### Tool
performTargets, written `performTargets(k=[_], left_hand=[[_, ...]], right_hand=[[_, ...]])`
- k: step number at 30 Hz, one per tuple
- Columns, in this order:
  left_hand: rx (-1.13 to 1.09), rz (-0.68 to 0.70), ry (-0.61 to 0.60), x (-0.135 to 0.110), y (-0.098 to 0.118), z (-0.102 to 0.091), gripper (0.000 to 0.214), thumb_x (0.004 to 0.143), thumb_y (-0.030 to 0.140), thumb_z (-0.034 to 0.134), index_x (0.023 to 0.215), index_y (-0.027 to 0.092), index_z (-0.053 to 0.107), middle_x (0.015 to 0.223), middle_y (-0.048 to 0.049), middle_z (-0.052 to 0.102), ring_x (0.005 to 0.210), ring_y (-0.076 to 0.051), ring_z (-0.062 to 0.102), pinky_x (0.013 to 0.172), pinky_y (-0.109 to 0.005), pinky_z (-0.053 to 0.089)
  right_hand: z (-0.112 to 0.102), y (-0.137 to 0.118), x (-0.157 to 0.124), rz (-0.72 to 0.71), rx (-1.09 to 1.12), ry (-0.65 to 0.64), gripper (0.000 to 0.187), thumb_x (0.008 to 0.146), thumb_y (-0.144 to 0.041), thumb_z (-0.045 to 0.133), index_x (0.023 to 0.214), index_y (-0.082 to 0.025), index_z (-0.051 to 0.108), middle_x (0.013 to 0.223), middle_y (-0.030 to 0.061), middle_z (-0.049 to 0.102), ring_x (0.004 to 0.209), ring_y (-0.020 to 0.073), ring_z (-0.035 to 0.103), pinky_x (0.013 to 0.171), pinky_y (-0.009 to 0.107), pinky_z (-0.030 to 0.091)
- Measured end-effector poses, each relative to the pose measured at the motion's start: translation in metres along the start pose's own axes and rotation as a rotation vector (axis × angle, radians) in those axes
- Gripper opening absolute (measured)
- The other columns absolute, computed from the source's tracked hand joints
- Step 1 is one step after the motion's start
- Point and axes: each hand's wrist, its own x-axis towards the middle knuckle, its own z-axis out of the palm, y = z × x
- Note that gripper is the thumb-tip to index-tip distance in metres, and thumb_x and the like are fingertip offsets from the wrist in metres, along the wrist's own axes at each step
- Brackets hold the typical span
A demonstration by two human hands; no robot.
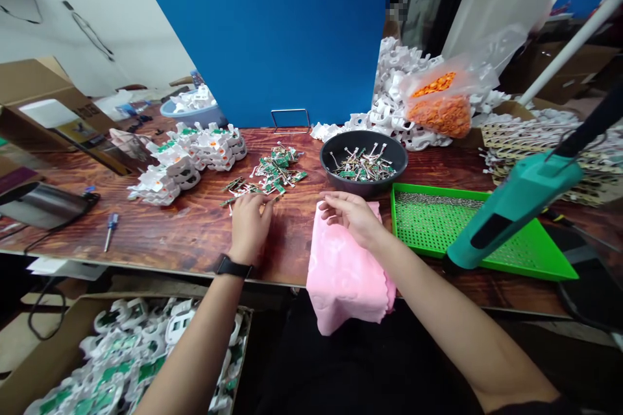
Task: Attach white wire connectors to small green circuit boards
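Boards [278,167], small and green with pale wire leads, lie in a loose heap on the wooden table [285,246], just beyond the left hand [250,224]; more sit in the black bowl [365,139] to the right of the heap. The left fingers bend down at the near edge of the heap, thumb close to forefinger, and a thin part shows at their tips; it is hard to tell from this angle whether they grip it or only touch it. The right hand [355,215] is above the pink cloth [335,266], its fingers loosely curled with a gap to the thumb and nothing visible in them.

Each board should weigh very little and feel stiff, while its leads bend easily and would likely snag on neighbours. The joints where wire meets board are probably the weak spot, so 2 fingertips on opposite edges of the board make a safer hold than a tug on a lead. Smooth faces could slide a little. The cloth, by contrast, looks soft and limp, hanging over the table's front edge.
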Motion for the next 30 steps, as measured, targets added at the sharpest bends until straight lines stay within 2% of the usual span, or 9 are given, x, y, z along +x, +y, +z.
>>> performTargets(k=[4,6,8,11,16,24,30], left_hand=[[-0.661,-0.216,-0.285,-0.026,0.03,-0.009,0.023,0.076,0.038,0.056,0.077,0.015,0.063,0.074,-0.0038,0.064,0.071,-0.017,0.057,0.07,-0.03,0.044],[-0.834,-0.281,-0.343,-0.037,0.04,-0.01,0.021,0.074,0.035,0.06,0.074,0.015,0.063,0.071,-0.0021,0.063,0.068,-0.014,0.058,0.068,-0.027,0.044],[-0.924,-0.34,-0.345,-0.045,0.044,-0.009,0.018,0.073,0.033,0.062,0.072,0.015,0.063,0.069,-0.0007,0.063,0.066,-0.013,0.057,0.067,-0.025,0.044],[-1.008,-0.407,-0.323,-0.055,0.046,-0.007,0.018,0.075,0.033,0.061,0.075,0.015,0.063,0.068,-0.0003,0.063,0.065,-0.012,0.058,0.066,-0.024,0.045],[-1.085,-0.438,-0.294,-0.068,0.047,0.001,0.024,0.073,0.032,0.064,0.091,0.016,0.062,0.081,-0.0037,0.069,0.076,-0.016,0.063,0.072,-0.027,0.048],[-1.079,-0.433,-0.172,-0.073,0.042,0.008,0.017,0.074,0.031,0.064,0.079,0.015,0.064,0.07,-0.0005,0.067,0.063,-0.012,0.061,0.066,-0.024,0.048],[-1.07,-0.463,-0.198,-0.073,0.043,0.007,0.022,0.072,0.034,0.065,0.078,0.013,0.063,0.072,-0.0029,0.067,0.066,-0.014,0.062,0.068,-0.027,0.048]], right_hand=[[0.007,0.008,-0.002,-0.143,-0.339,-0.107,0.037,0.071,-0.021,0.065,0.107,-0.02,0.061,0.09,0.0036,0.064,0.069,0.0106,0.058,0.055,0.021,0.045],[0.009,0.01,-0.004,-0.189,-0.476,-0.208,0.031,0.073,-0.024,0.063,0.103,-0.019,0.064,0.096,0.0052,0.063,0.077,0.0128,0.059,0.06,0.023,0.046],[0.011,0.012,-0.005,-0.203,-0.543,-0.274,0.023,0.075,-0.026,0.061,0.095,-0.017,0.067,0.092,0.0062,0.065,0.078,0.014,0.06,0.063,0.024,0.047],[0.01,0.014,-0.006,-0.185,-0.546,-0.289,0.021,0.075,-0.026,0.061,0.09,-0.014,0.068,0.081,0.0054,0.065,0.07,0.0133,0.06,0.063,0.026,0.047],[0.01,0.017,-0.004,-0.149,-0.504,-0.249,0.021,0.071,-0.025,0.064,0.086,-0.011,0.069,0.076,0.005,0.066,0.064,0.0121,0.058,0.062,0.026,0.046],[0.009,0.024,-0.002,-0.107,-0.4,-0.279,0.025,0.065,-0.03,0.069,0.083,-0.012,0.07,0.07,0.004,0.066,0.061,0.0116,0.057,0.061,0.026,0.045],[0.009,0.03,-0.001,-0.135,-0.428,-0.258,0.025,0.066,-0.035,0.069,0.081,-0.014,0.071,0.066,0.0029,0.066,0.058,0.0115,0.056,0.058,0.026,0.045]])
